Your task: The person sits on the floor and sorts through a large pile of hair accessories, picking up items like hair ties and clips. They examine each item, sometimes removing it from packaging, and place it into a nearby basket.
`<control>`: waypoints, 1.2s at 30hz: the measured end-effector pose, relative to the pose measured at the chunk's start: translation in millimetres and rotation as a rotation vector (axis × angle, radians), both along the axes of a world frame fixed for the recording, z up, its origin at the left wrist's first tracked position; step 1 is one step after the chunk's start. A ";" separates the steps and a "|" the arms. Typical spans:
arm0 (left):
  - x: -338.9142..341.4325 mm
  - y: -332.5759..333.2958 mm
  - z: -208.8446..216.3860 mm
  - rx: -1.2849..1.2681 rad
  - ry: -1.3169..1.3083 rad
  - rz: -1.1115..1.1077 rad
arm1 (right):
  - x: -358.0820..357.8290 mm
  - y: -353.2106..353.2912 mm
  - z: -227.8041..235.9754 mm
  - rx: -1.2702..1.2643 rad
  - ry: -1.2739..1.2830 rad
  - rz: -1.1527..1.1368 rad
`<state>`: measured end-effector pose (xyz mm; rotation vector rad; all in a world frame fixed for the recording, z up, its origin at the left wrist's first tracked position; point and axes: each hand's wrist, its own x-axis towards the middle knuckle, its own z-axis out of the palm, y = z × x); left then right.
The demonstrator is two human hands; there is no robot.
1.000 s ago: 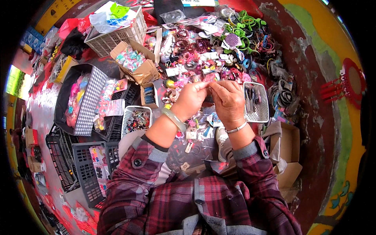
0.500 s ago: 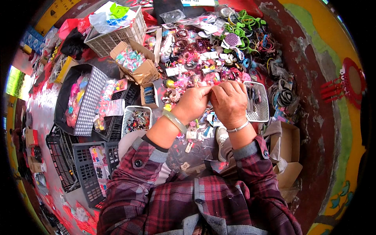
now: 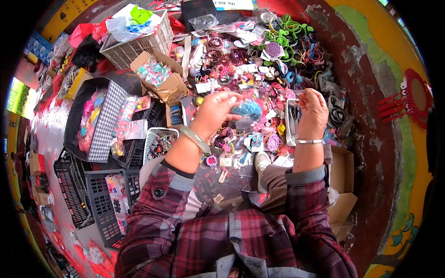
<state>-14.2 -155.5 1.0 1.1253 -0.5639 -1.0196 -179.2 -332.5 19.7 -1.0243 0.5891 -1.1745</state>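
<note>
My left hand (image 3: 215, 110) is closed at the fingertips on a small clear bag with a blue bundle (image 3: 248, 110) inside. It hangs above the pile of hair accessories (image 3: 236, 65); what the bundle is made of cannot be made out. To the right, my right hand (image 3: 313, 109) is raised with its fingers curled and pressed together; anything between them is too small to name. Just beside that hand, a white basket (image 3: 292, 123) shows long dark pieces inside. Below the hands lie a pink-purple beaded ring (image 3: 273, 142) and small blue-patterned cards (image 3: 257, 141).
Left of my left arm stand a white basket of small trinkets (image 3: 162, 132), a houndstooth box (image 3: 109, 118) and black crates (image 3: 104, 204). A carton of wrapped pieces (image 3: 160, 76) and a beige crate (image 3: 139, 44) are farther back. Green headbands (image 3: 287, 39) lie far right, an open carton (image 3: 343, 171) nearer.
My hands, together before, are now apart: the right has moved right, the left slightly left. The blue bundle in its clear bag has come into sight at my left hand.
</note>
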 end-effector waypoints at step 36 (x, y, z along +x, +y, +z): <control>5.7 8.8 13.7 -0.005 0.022 -0.038 | 10.8 33.7 17.4 -0.054 0.382 0.561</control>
